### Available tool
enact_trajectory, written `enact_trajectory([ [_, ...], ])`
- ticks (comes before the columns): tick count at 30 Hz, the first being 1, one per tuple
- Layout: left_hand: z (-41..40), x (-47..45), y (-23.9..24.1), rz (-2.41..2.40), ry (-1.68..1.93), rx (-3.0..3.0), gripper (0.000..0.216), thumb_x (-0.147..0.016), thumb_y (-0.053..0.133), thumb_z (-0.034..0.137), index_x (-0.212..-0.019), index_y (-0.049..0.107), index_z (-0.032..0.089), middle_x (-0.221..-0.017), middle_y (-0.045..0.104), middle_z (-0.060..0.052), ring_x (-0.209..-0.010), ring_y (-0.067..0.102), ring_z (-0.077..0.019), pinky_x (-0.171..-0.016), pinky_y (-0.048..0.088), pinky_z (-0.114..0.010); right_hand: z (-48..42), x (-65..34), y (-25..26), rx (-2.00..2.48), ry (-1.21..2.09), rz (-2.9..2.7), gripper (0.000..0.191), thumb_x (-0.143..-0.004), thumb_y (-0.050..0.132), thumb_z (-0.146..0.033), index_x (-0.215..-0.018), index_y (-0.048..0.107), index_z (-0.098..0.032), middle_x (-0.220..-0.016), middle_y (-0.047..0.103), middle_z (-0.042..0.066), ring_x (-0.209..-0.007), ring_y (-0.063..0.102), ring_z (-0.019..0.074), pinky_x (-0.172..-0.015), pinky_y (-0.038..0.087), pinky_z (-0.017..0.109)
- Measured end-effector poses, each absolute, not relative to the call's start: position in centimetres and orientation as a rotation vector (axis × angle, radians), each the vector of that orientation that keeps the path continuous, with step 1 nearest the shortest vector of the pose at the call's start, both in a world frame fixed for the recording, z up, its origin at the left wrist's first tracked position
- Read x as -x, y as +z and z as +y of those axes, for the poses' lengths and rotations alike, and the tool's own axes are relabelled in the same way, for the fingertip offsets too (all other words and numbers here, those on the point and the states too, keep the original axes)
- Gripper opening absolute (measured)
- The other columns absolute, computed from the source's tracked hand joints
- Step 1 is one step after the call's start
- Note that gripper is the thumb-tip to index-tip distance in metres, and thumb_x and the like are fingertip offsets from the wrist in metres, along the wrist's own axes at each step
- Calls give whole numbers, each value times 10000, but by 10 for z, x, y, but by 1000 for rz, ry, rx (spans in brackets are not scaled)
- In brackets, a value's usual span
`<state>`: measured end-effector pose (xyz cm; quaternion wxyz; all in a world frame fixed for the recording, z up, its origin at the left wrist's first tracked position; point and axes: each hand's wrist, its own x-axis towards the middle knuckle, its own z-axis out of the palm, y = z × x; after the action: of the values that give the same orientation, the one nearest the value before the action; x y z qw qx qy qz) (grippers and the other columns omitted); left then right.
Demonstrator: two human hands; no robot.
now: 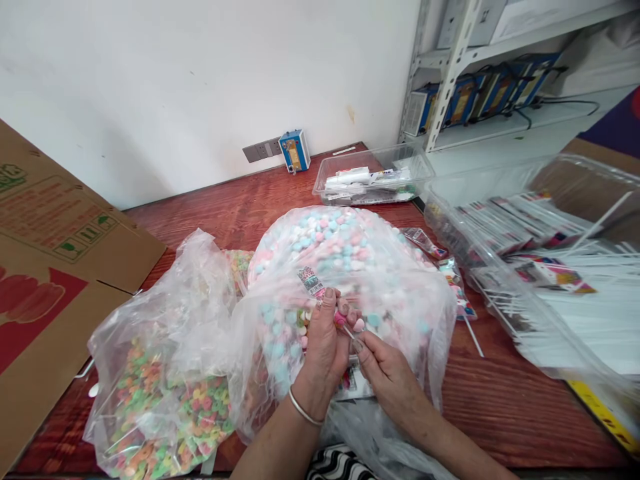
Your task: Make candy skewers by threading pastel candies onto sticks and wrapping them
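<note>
My left hand [324,341] is closed around a small pink candy and a printed wrapper [311,280] that sticks up above the thumb. My right hand [383,372] pinches a thin white stick [349,331] whose tip meets the candy in the left hand. Both hands hover over a big clear plastic bag of pink, blue and white candies [340,247]. A silver bangle circles my left wrist.
A second clear bag of orange, green and red candies [165,393] lies at the left, beside a cardboard box [50,267]. At the right stands a clear tray of white sticks and printed wrappers [550,280]; a smaller clear tray [370,177] sits behind. Metal shelving [450,73] rises at the back right.
</note>
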<state>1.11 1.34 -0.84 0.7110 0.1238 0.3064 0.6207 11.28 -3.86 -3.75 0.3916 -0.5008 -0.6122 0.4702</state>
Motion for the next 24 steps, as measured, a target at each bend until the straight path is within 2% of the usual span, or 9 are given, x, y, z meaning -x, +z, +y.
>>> enact_trajectory([
  [3,22,2,-4,733,1449,-261,330,-771,758,393,-965,621,164,-791,627,-1,-722,633,-130,-670,514,-267,-41,-120,-36,1273,1221,-1562,290,-972,368,-359,-747,482,-215,-655,456,-36,-593,425,140,-545,333,238],
  [5,31,12,1,747,1507,-257,352,-747,784,357,-995,624,164,-799,624,13,-685,619,-108,-722,529,-283,-45,-124,-34,1266,1212,-1601,303,-977,373,-352,-715,456,-222,-639,446,-40,-592,428,139,-543,330,233],
  [8,34,13,6,743,1507,-320,256,-742,791,276,-885,607,170,-608,476,88,-462,430,-29,-568,455,-198,-49,-124,-33,1272,1159,-1653,298,-976,374,-331,-704,441,-228,-621,428,-45,-577,420,140,-531,320,234],
  [11,24,-1,2,739,1400,-331,269,-761,773,326,-769,551,173,-552,380,100,-420,340,-25,-483,371,-182,-47,-118,-34,1290,1099,-1661,279,-972,361,-317,-723,450,-228,-632,443,-38,-579,430,144,-534,330,238],
  [13,16,-9,-2,721,1346,-292,268,-780,750,372,-825,571,177,-596,436,80,-473,424,-45,-517,402,-196,-44,-115,-35,1304,1057,-1659,269,-965,360,-304,-719,440,-230,-629,450,-35,-575,442,146,-536,337,241],
  [17,12,-7,-4,677,1348,-261,327,-798,726,386,-1029,607,187,-800,591,15,-698,603,-115,-657,492,-252,-40,-117,-35,1348,961,-1688,249,-966,379,-292,-737,456,-229,-613,462,-39,-543,456,142,-526,327,245],
  [20,14,-2,-2,687,1369,-261,349,-795,732,372,-1064,611,187,-848,613,3,-741,623,-129,-706,514,-281,-42,-119,-34,1365,876,-1736,257,-973,385,-287,-735,463,-229,-603,476,-39,-525,465,140,-522,323,247],
  [24,15,-1,-1,647,1330,-246,300,-813,720,339,-1034,625,160,-766,588,8,-696,602,-119,-645,502,-257,-44,-119,-29,1357,811,-1794,259,-985,383,-273,-756,493,-224,-606,513,-29,-532,491,145,-526,339,251],
])
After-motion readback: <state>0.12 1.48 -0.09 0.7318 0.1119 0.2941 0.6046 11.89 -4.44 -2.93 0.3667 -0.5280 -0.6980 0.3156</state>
